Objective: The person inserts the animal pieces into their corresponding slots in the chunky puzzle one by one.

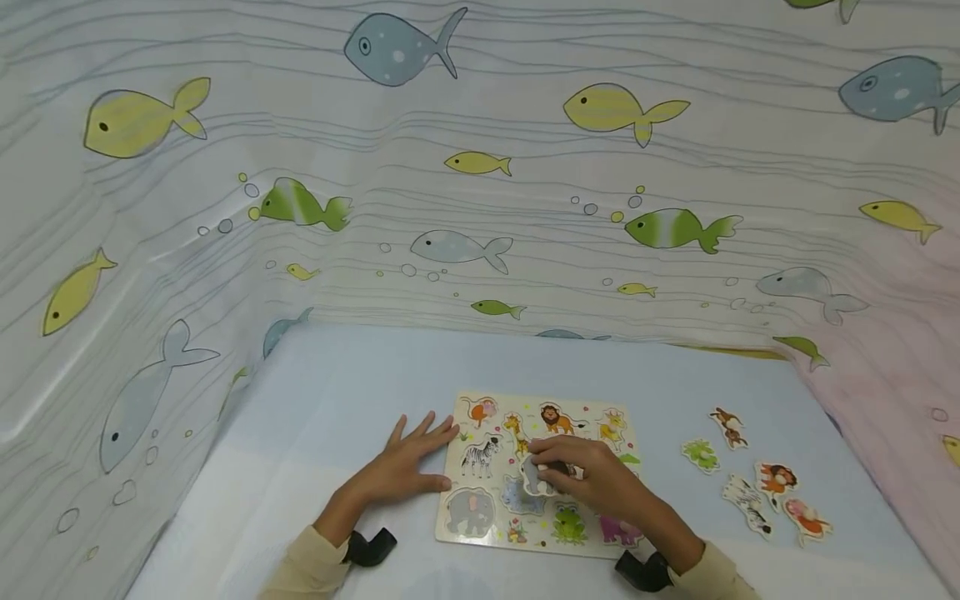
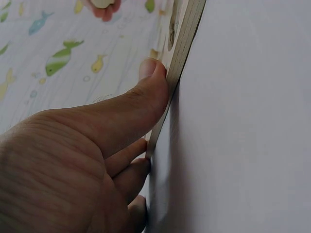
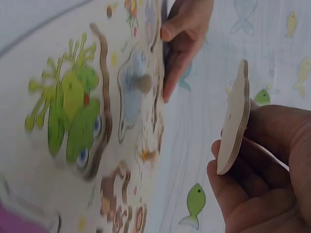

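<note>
My right hand (image 1: 600, 475) pinches a grey elephant puzzle piece (image 1: 534, 477) above the middle of a wooden animal puzzle board (image 1: 506, 537). In the right wrist view, the piece's bare wooden underside (image 3: 234, 121) faces the board, apart from it. My left hand (image 1: 401, 468) lies at the board's left edge with fingers spread; its thumb (image 2: 154, 80) touches that edge in the left wrist view. A grey elephant picture (image 1: 470, 512) fills the board's near left recess. Beneath the held piece sits a blue-grey animal piece (image 3: 132, 92) with a knob.
Loose pieces lie on the white table (image 1: 360, 367) right of the board: a monkey (image 1: 729, 427), a green frog (image 1: 701, 455), a zebra (image 1: 746, 504), a lion (image 1: 776, 479) and a pinkish-red animal (image 1: 807, 518). Fish-patterned sheeting (image 1: 465, 200) surrounds the table.
</note>
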### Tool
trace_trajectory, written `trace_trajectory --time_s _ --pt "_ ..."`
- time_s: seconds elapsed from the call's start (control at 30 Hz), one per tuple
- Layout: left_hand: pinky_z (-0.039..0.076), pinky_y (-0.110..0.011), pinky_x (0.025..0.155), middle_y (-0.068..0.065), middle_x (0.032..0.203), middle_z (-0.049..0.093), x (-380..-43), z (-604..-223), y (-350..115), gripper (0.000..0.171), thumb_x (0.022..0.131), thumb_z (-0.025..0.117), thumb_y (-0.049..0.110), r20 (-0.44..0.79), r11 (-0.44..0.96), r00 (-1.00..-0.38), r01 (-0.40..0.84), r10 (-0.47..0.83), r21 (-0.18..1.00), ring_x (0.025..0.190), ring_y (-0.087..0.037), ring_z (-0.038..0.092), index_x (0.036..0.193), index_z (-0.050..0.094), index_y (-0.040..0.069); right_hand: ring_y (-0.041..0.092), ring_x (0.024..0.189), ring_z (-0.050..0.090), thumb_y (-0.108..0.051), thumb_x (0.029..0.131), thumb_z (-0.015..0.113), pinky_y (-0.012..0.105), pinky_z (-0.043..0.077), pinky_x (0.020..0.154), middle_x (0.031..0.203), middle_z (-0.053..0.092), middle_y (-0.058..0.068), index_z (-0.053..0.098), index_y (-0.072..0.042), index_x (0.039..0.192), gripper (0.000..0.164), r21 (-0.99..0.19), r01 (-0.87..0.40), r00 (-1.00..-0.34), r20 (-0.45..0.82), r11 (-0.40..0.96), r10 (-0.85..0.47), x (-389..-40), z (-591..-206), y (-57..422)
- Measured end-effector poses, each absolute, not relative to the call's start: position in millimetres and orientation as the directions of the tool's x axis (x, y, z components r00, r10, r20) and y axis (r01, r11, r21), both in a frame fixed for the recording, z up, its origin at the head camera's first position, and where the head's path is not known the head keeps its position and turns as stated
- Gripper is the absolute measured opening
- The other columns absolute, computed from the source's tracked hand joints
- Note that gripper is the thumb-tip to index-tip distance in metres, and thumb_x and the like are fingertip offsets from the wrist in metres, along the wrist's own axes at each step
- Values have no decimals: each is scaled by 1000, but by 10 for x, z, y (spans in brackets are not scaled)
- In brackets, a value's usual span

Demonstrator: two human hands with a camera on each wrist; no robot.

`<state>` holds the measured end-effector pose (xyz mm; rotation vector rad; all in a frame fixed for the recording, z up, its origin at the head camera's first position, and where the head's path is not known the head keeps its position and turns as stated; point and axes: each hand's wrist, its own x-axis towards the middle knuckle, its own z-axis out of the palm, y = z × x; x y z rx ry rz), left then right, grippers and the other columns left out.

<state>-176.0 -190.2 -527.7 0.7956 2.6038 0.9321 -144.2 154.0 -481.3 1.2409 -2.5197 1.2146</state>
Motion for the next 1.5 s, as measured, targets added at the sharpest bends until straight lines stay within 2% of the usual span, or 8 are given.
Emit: trace_trajectory --time_s 0.1,0.23,0.33,0.57,0.8,1.0,1.27,1.5 --pt "-13 -62 122 -2 164 28 -1769 -5267 -1881 84 85 75 43 -63 637 -809 409 585 653 156 -33 10 156 36 19 6 91 68 -14 93 70 13 51 60 128 69 11 73 -12 115 22 -619 -689 -682 380 376 -625 -1412 -4804 1460" --pt "-12 -63 122 -3 164 28 -1773 -5259 -1874 84 85 75 43 -63 649 -812 414 581 638 156 -33 10 156 36 19 20 114 68 -18 94 69 17 57 72 131 68 6 73 -14 114 21 -612 -683 -691 363 399 -625 -1391 -4810 1323" --pt "-12 -64 121 -4 164 29 -1769 -5255 -1884 84 85 75 44 -64 657 -816 414 575 630 156 -35 11 156 36 18 26 120 65 -18 94 69 23 59 83 132 67 7 73 -13 114 21 -611 -685 -685 354 398 -637 -1389 -4829 1230" --pt "-12 -65 121 -6 164 29 -1767 -5262 -1895 84 86 74 44 -66 651 -812 412 580 638 156 -37 11 156 37 17 26 119 66 -13 91 72 31 60 91 127 70 8 74 -11 112 21 -603 -688 -690 373 404 -620 -1372 -4869 1098" --pt "-11 -65 121 -7 163 30 -1768 -5244 -1896 84 86 74 45 -61 646 -813 411 579 643 156 -37 12 155 37 16 19 115 69 -15 89 75 29 60 90 127 71 5 75 -12 115 26 -634 -645 -728 339 426 -597 -1348 -4864 998" --pt "-11 -65 121 -7 163 29 -1766 -5237 -1895 84 86 74 44 -65 641 -811 407 581 650 156 -37 11 155 37 15 23 115 69 -12 89 74 29 60 88 125 71 10 75 -8 114 25 -656 -621 -748 331 430 -576 -1318 -4908 931" --pt "-12 -65 121 -8 163 31 -1750 -5201 -1885 83 86 75 42 -68 640 -812 402 580 655 156 -37 11 155 38 15 26 123 64 -15 91 72 31 59 91 129 70 5 74 -9 108 18 -661 -583 -773 274 471 -572 -1246 -4939 847" --pt "-12 -64 121 -6 163 30 -1745 -5211 -1888 82 87 74 42 -74 650 -811 407 581 642 156 -36 10 155 37 16 20 112 70 -15 91 72 24 60 87 128 70 7 75 -7 110 21 -678 -611 -740 305 410 -599 -1242 -5018 798"
